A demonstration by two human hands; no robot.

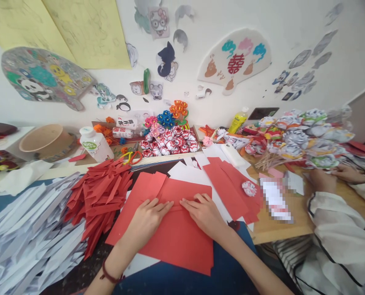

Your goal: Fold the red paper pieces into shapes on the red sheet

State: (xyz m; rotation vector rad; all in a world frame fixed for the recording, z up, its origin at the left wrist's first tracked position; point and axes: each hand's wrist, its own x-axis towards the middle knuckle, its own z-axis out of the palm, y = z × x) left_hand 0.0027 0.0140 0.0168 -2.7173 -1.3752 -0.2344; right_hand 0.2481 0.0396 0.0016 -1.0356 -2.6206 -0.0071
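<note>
My left hand (148,215) and my right hand (202,211) meet over a stack of red paper sheets (176,246). Between them lies a narrow folded red paper strip (176,208), its two ends under my fingertips and thumbs. The fingers of both hands are bent and pressed together on the strip. To the left of my left hand is a heap of folded red strips (99,196). Farther left spreads a larger pile of folded white paper strips (31,229).
A co-worker's hands (323,180) are at the right, beside wrapped paper flowers (295,141). More red sheets (228,184) and a small paper flower (249,188) lie right of the stack. At the back are a white bottle (96,145), scissors (132,157) and red-white paper flowers (170,141).
</note>
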